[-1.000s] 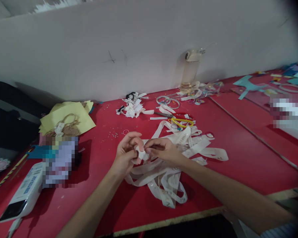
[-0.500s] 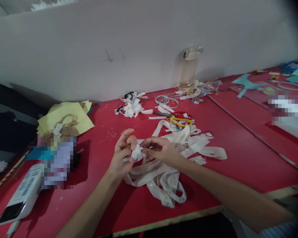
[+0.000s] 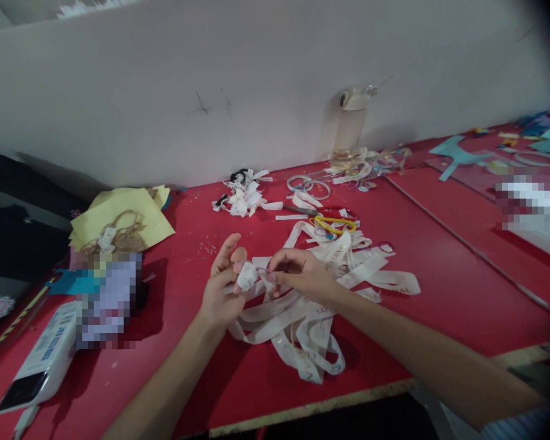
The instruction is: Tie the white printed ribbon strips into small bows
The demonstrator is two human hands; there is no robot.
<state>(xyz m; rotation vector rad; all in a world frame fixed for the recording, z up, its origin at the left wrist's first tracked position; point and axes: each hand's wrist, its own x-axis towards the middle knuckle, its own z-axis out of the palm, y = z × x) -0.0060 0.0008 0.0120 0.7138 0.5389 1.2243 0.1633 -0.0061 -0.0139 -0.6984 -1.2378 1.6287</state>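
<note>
Wad (image 3: pixel 247 277) of crumpled white material is clamped btwn the thumb & fingers of your L hand (image 3: pixel 220 286), one finger raised clear of it. Your R hand (image 3: pixel 297 275), just to the right, has thumb & fingertips together on a thin purple band (image 3: pixel 263 270), which crosses the short gap to the wad. Both hands are above a red table (image 3: pixel 165 366), over the L part of a loose heap of white printed ribbon (image 3: pixel 279 315), its loops spilling twd you and out past your R wrist; the lettering is only partly legible. Beyond the heap, scissors (image 3: pixel 305 211) lie w/ dark blades pointing left, a yellow loop (image 3: pixel 339 230) just beside them. Farther back: a pile of white scraps (image 3: pixel 246 200) w/ black bits, two pale rings (image 3: pixel 318 199), and a clear bottle (image 3: pixel 349 125) upright nr the gray wall (image 3: pixel 256 79), a little pale liquid at its bottom. On your L, yellow paper (image 3: pixel 158 223) carries tangled brown twine (image 3: pixel 131 235); nearer you lies a white device (image 3: pixel 50 342) w/ a black end & a cable (image 3: pixel 25 421) attached.
</note>
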